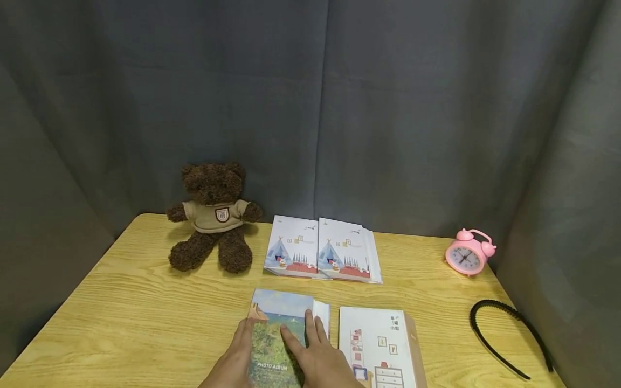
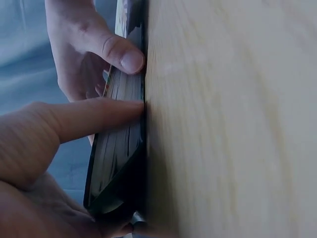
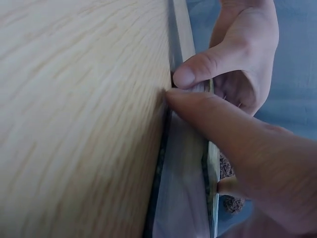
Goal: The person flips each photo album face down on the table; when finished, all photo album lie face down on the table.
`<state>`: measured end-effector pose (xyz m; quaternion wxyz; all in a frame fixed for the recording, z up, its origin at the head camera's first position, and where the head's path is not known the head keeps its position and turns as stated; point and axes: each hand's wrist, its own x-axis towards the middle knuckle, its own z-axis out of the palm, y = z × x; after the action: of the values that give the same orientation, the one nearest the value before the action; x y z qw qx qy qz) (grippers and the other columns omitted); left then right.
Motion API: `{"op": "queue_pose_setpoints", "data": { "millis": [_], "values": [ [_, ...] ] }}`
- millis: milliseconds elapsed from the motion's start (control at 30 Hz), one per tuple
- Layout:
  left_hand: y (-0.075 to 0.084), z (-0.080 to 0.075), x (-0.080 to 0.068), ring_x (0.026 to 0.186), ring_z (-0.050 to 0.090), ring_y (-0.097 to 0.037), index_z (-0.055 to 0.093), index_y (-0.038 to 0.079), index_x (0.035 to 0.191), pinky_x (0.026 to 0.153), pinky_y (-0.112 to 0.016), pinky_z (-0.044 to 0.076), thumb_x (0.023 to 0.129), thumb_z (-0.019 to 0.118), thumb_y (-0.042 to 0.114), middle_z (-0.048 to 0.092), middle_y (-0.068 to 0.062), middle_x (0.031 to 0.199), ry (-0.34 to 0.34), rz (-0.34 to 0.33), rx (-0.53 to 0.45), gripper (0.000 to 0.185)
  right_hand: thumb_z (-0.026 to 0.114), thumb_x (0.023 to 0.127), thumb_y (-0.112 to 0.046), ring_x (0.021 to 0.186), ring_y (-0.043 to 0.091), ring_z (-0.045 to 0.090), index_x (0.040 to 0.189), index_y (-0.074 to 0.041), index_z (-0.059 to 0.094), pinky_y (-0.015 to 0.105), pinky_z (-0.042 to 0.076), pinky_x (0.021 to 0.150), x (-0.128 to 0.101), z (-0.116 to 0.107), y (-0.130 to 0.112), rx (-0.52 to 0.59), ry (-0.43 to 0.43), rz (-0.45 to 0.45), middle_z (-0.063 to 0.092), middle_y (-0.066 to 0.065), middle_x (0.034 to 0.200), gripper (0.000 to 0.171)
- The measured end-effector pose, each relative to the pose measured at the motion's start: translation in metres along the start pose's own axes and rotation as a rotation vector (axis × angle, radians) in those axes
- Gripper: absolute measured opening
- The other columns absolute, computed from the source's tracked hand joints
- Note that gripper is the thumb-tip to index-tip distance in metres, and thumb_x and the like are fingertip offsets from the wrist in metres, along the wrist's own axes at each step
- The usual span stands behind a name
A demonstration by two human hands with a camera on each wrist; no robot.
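A photo album (image 1: 271, 345) with a painted seaside garden cover lies on the table near the front. My left hand (image 1: 234, 355) holds its left side, fingers along the edge. On the cover rest the spread fingers of my right hand (image 1: 322, 353), toward the right side. In the left wrist view the left thumb (image 2: 106, 116) presses the edge of the pages (image 2: 116, 144) facing me. The right thumb (image 3: 213, 111) lies against the same edge, close to the left one. A white strip (image 1: 321, 315) shows at the album's right side.
A white illustrated book (image 1: 375, 345) lies just right of the album. Behind are two white tent-picture books (image 1: 293, 242) side by side. A brown teddy bear (image 1: 213, 215) sits back left. A pink alarm clock (image 1: 467, 257) and black headband (image 1: 504, 310) are at right.
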<state>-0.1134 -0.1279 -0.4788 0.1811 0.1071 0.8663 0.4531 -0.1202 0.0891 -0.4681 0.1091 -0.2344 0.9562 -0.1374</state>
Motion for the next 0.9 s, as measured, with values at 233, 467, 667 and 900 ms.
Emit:
{"op": "queue_pose_setpoints", "data": {
  "millis": [233, 467, 667, 900],
  "values": [
    [0.008, -0.006, -0.007, 0.130, 0.027, -0.066, 0.005, -0.019, 0.150, 0.092, -0.071, 0.039, 0.060, 0.096, 0.038, 0.008, -0.047, 0.150, 0.067, -0.036, 0.017, 0.140, 0.083, 0.066, -0.060, 0.138, 0.053, 0.031, 0.154, -0.024, 0.040, 0.023, 0.040, 0.040, 0.002, 0.001, -0.002, 0.020, 0.021, -0.026, 0.022, 0.033, 0.156, 0.105],
    [-0.016, -0.012, 0.005, 0.119, 0.049, -0.058, 0.006, -0.007, 0.156, 0.081, -0.063, 0.051, 0.056, 0.096, 0.047, 0.015, -0.039, 0.155, 0.067, -0.007, 0.014, 0.145, 0.084, 0.066, -0.062, 0.136, 0.056, 0.031, 0.156, -0.023, 0.037, 0.037, 0.054, 0.054, 0.003, -0.004, -0.007, 0.113, -0.005, -0.013, 0.019, 0.035, 0.156, 0.108],
    [-0.064, -0.009, 0.030, 0.124, 0.046, -0.055, 0.003, 0.023, 0.161, 0.077, -0.059, 0.053, 0.048, 0.092, 0.061, 0.017, -0.023, 0.161, 0.079, 0.096, 0.029, 0.149, 0.080, 0.068, -0.067, 0.134, 0.060, 0.031, 0.158, -0.024, 0.032, 0.053, 0.056, 0.064, 0.004, -0.010, -0.013, 0.160, -0.024, 0.015, 0.018, 0.038, 0.154, 0.111],
    [0.001, -0.023, -0.002, 0.131, 0.038, -0.057, 0.009, 0.016, 0.161, 0.085, -0.065, 0.048, 0.056, 0.094, 0.052, 0.019, -0.024, 0.161, 0.101, 0.201, 0.033, 0.140, 0.083, 0.066, -0.065, 0.130, 0.061, 0.036, 0.161, -0.021, 0.019, 0.062, 0.053, 0.077, -0.001, -0.019, -0.014, 0.318, 0.030, -0.023, 0.020, 0.042, 0.151, 0.122]
  ]
}}
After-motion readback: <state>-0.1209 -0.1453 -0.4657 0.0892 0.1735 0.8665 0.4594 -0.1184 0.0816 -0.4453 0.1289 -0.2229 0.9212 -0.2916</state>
